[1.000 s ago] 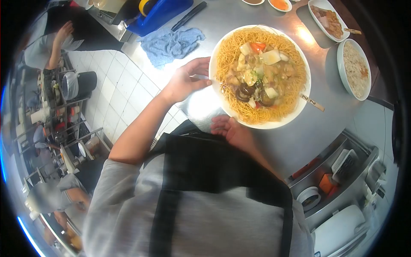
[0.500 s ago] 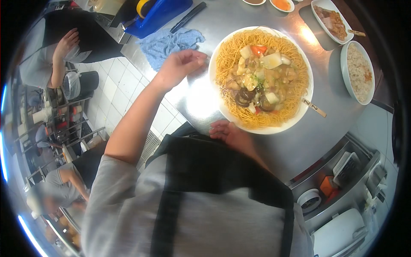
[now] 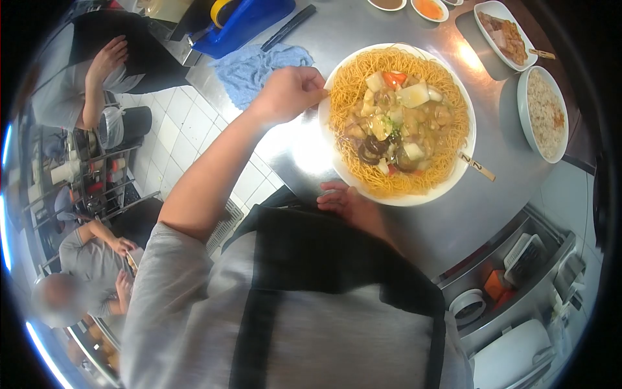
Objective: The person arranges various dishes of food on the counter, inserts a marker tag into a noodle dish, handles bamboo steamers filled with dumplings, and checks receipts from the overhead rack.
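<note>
A white plate (image 3: pixel 468 170) holds a ring of golden fried noodles (image 3: pixel 352 74) around a saucy topping of vegetables and mushrooms. At its left rim, my left hand (image 3: pixel 289 95) has thumb and forefinger pinched together, touching the edge of the noodles. What sits between those fingertips is too small to make out. Below the plate's lower left edge rests my right hand (image 3: pixel 350 202), fingers loosely curled but apart, with nothing in it. A wooden clip marked 2 (image 3: pixel 477 166) is fixed to the plate's right rim.
A blue cloth (image 3: pixel 243 72), a black marker (image 3: pixel 288 27) and a blue tape dispenser (image 3: pixel 243 29) lie upper left. Rice in a white bowl (image 3: pixel 523 107), a meat dish (image 3: pixel 504 35) and sauce dishes (image 3: pixel 430 9) stand right and above. Two people work at left.
My left hand has moved right to the plate's rim and its fingers have closed into a pinch. My right hand has barely moved. The lower-left person has shifted, both hands now visible.
</note>
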Demonstrator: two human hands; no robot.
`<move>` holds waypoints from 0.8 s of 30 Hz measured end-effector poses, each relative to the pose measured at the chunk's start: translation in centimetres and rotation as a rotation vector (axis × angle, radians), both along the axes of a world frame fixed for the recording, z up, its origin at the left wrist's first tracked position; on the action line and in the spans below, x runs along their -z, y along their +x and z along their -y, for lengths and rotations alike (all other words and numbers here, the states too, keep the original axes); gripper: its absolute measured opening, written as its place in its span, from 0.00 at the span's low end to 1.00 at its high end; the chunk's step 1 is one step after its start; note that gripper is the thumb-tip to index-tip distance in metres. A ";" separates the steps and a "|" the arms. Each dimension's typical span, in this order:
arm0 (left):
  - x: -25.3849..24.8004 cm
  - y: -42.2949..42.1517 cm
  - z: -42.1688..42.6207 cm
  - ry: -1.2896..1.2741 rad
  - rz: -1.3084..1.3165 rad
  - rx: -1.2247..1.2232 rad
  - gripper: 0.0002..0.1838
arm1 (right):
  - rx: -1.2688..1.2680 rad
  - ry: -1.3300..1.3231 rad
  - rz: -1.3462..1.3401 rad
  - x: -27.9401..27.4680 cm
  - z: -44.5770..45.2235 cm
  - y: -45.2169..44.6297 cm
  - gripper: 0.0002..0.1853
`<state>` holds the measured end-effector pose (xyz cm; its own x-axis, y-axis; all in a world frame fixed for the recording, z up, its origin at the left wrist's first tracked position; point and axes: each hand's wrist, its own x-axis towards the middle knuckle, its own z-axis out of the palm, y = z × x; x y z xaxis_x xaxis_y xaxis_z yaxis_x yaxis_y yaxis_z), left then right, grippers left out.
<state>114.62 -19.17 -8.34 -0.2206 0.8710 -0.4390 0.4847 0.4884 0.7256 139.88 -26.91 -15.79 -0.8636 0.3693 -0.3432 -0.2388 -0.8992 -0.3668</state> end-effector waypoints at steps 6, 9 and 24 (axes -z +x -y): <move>0.0 0.9 0.8 -0.023 0.034 -0.023 0.07 | -0.017 -0.047 0.048 -0.3 -0.7 -1.3 0.21; -0.5 1.6 1.1 -0.055 0.032 -0.016 0.07 | 0.027 -0.050 0.077 -1.3 -1.2 -1.5 0.21; -0.2 1.8 1.0 -0.153 0.030 0.107 0.16 | 0.019 -0.172 0.127 -2.0 -2.4 -3.1 0.22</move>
<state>116.44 -20.17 -8.12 -0.1150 0.8116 -0.5728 0.5189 0.5408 0.6621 136.81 -24.47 -13.77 -0.8029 0.3115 -0.5082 -0.2179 -0.9470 -0.2362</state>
